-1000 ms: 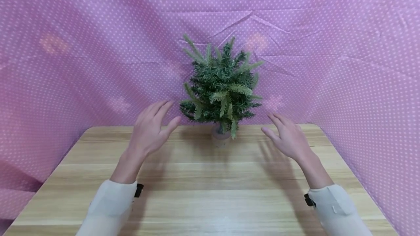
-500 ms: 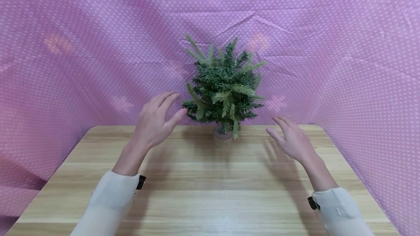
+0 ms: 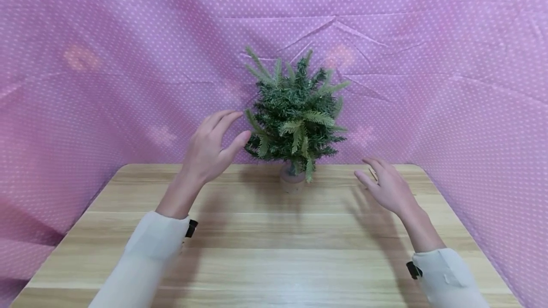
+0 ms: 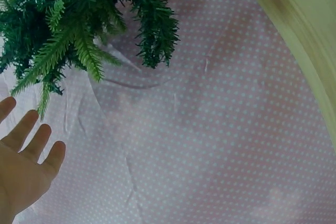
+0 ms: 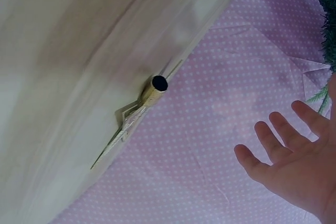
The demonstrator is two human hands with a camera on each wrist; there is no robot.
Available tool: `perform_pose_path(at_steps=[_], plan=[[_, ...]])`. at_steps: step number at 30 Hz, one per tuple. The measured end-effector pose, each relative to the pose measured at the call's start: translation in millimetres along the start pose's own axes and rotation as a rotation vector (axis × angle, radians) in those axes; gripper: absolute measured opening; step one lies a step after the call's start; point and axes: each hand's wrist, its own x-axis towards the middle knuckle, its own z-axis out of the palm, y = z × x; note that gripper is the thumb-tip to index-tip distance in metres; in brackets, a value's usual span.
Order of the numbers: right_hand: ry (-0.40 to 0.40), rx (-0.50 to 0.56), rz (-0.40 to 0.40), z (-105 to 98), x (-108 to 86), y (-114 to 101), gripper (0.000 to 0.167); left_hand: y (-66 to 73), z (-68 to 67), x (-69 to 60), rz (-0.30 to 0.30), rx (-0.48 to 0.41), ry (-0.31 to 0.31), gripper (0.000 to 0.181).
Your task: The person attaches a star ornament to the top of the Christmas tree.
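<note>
A small green artificial tree (image 3: 295, 113) stands upright in a round pot (image 3: 292, 183) near the table's back edge. Just left of its branches is my left hand (image 3: 209, 149), thumb and fingers spread, the thumb tip close to the needles; touch cannot be told. In the left wrist view, the hand (image 4: 26, 174) holds nothing below the tree (image 4: 68, 30). My right hand (image 3: 390, 188) hovers right of the pot, apart from the tree. The right wrist view shows that hand (image 5: 294, 169) empty, and a small gold object with a dark round end (image 5: 152, 93) at the table edge.
The light wooden table (image 3: 274, 260) has rounded back corners. Pink dotted cloth (image 3: 428, 61) hangs behind it and along both sides. Black straps (image 3: 414, 270) show at both white sleeve cuffs.
My left hand has moved up and right, closer to the tree. My right hand has shifted slightly right and down, away from it. The tree's place on the table is unchanged.
</note>
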Motion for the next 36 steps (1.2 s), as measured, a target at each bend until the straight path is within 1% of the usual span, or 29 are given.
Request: perform_pose_path(at_steps=[6,13,19,25,31,36], plan=[[0.007,0.014,-0.001,0.2,-2.0,4.2,0.063,2.0,3.1,3.3,0.004,-0.018,0.027,0.056],[0.007,0.017,0.006,1.4,-3.3,9.8,0.063,3.2,6.4,7.7,0.032,-0.049,0.057,0.054],[0.019,0.026,-0.002,2.3,-4.9,14.6,0.06,7.1,7.4,12.3,0.04,-0.045,0.048,0.053],[0.017,0.038,-0.003,3.1,-4.8,19.6,0.061,10.5,8.4,16.1,0.047,-0.045,0.029,0.052],[0.007,0.051,0.003,3.3,-4.3,25.6,0.061,11.7,11.4,20.2,0.065,-0.063,0.042,0.051],[0.004,0.055,0.001,3.5,-4.6,30.1,0.06,12.3,14.0,24.0,0.067,-0.071,0.054,0.051]])
